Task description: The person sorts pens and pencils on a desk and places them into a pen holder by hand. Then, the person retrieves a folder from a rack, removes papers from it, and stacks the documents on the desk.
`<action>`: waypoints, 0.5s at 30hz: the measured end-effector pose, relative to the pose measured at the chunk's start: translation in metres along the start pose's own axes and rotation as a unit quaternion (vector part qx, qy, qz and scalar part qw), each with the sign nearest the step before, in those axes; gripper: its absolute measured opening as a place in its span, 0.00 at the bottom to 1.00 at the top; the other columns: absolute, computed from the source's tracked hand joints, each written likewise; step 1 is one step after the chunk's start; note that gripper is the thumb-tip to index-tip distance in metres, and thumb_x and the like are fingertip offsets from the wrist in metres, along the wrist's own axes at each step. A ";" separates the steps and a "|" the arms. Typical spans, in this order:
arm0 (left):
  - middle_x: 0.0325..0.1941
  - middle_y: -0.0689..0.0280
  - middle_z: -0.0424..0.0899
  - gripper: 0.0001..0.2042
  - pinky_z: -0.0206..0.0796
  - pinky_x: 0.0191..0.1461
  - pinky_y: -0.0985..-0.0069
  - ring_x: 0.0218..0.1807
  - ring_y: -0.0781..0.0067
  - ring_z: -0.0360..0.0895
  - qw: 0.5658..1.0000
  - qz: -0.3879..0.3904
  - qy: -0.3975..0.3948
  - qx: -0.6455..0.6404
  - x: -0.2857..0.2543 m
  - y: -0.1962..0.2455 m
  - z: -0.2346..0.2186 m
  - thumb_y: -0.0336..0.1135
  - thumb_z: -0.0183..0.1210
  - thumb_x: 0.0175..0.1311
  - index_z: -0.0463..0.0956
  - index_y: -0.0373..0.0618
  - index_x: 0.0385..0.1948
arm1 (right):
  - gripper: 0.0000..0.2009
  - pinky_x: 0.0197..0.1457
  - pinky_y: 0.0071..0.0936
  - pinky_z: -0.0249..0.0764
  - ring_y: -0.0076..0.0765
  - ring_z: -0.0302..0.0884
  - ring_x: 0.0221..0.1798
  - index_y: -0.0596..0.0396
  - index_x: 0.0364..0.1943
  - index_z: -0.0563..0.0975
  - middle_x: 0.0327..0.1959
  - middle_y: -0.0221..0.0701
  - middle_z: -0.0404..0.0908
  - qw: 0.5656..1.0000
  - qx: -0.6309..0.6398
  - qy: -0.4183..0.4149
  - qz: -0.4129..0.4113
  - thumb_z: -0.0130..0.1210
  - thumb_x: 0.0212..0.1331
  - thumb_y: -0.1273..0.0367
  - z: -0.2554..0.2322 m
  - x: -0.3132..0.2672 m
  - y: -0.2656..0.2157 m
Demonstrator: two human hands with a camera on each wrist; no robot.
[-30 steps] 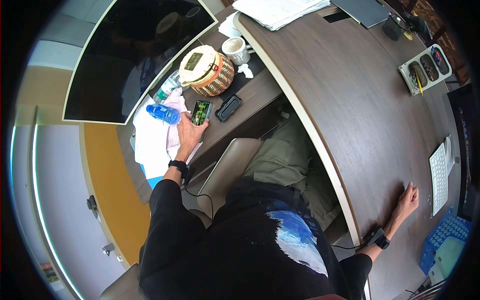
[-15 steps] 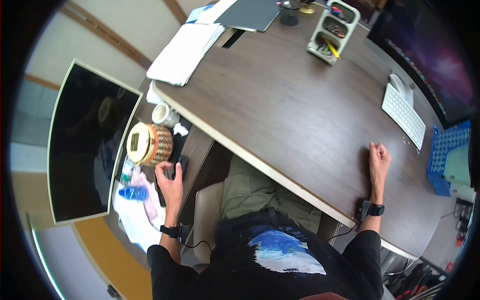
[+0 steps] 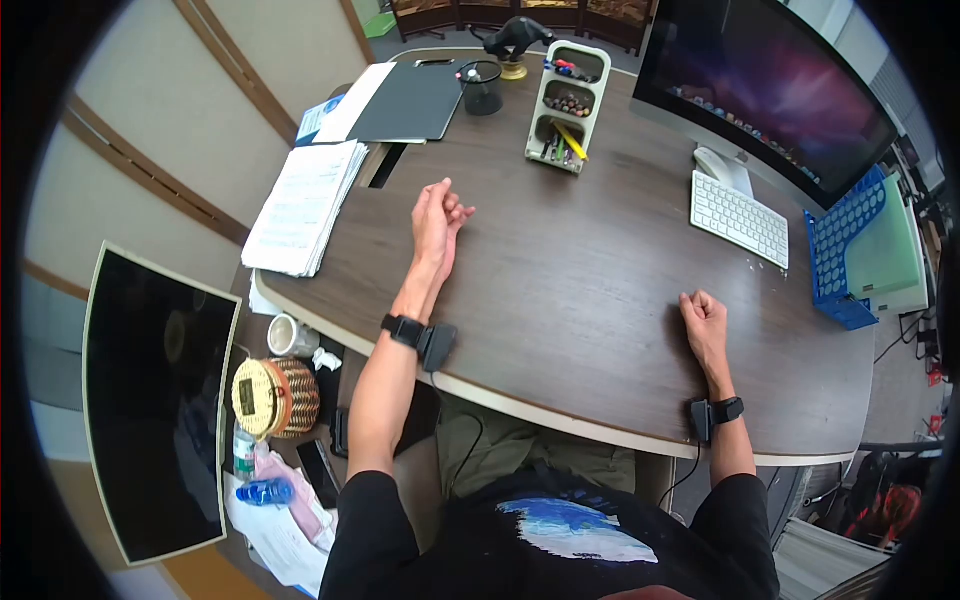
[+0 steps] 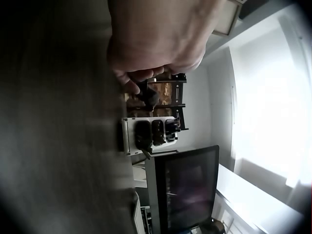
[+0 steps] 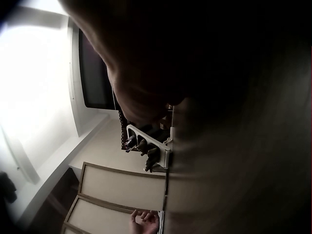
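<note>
My left hand (image 3: pixel 437 228) is over the left part of the brown desk (image 3: pixel 560 270), fingers loosely bent and holding nothing. In the left wrist view the back of that hand fills the top, low beside the desk surface. Farther right, my right hand (image 3: pixel 706 322) rests on the desk near the keyboard (image 3: pixel 740 219), fingers curled into a fist with nothing visible in it. On the lower side table a phone (image 3: pixel 318 472) lies with a dark screen, next to a small black case (image 3: pixel 340 432).
A pen organizer (image 3: pixel 569 108), a mesh pen cup (image 3: pixel 481 88) and a paper stack (image 3: pixel 305 208) stand along the desk's back and left. A computer monitor (image 3: pixel 765 90) and blue file rack (image 3: pixel 843 250) are at right. The side table holds a woven basket (image 3: pixel 296 398), mug (image 3: pixel 287 337) and blue bottle (image 3: pixel 265 492).
My left hand has left the phone on the side table and moved up and across onto the desk. The phone's screen went from lit to dark. The right hand stays curled on the desk.
</note>
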State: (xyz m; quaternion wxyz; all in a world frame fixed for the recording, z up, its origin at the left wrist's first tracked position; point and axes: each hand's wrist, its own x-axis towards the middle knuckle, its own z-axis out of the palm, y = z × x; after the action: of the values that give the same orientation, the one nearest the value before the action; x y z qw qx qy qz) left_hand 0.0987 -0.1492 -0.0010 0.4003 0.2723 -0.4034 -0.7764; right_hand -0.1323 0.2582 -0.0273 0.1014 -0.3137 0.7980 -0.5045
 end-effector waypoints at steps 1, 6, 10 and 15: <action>0.29 0.76 0.65 0.10 0.78 0.57 0.65 0.31 0.82 0.66 1.000 -0.001 -0.006 -0.004 0.013 -0.005 0.004 0.40 0.61 0.81 0.70 0.51 0.38 | 0.26 0.30 0.26 0.52 0.17 0.50 0.29 0.49 0.23 0.56 0.22 0.18 0.55 1.000 -0.005 0.006 -0.001 0.62 0.75 0.70 0.000 0.000 0.003; 0.29 0.76 0.66 0.12 0.76 0.57 0.68 0.30 0.83 0.64 0.997 -0.054 -0.018 -0.049 0.058 -0.030 0.019 0.44 0.63 0.77 0.70 0.54 0.36 | 0.26 0.30 0.26 0.52 0.17 0.49 0.29 0.48 0.23 0.56 0.22 0.17 0.55 1.000 0.007 0.013 0.019 0.63 0.75 0.71 0.003 -0.001 0.001; 0.29 0.76 0.65 0.11 0.76 0.57 0.68 0.30 0.83 0.64 0.996 -0.063 -0.045 -0.045 0.071 -0.036 0.021 0.43 0.62 0.79 0.71 0.53 0.37 | 0.26 0.30 0.25 0.52 0.17 0.49 0.28 0.48 0.22 0.56 0.21 0.16 0.56 0.999 -0.010 0.023 0.032 0.63 0.74 0.71 0.005 -0.001 -0.002; 0.29 0.77 0.64 0.10 0.77 0.60 0.68 0.29 0.85 0.63 0.993 -0.054 -0.103 0.029 0.069 -0.037 0.021 0.39 0.58 0.83 0.70 0.51 0.38 | 0.26 0.27 0.23 0.54 0.15 0.53 0.26 0.47 0.22 0.59 0.20 0.17 0.58 0.998 0.012 0.016 0.064 0.63 0.76 0.69 0.008 0.005 -0.016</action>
State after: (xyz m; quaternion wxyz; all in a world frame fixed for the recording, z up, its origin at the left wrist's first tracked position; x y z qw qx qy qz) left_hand 0.0318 -0.1854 -0.0280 0.3058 0.2243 -0.4494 -0.8088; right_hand -0.1261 0.2445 -0.0165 0.1249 -0.2523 0.8118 -0.5116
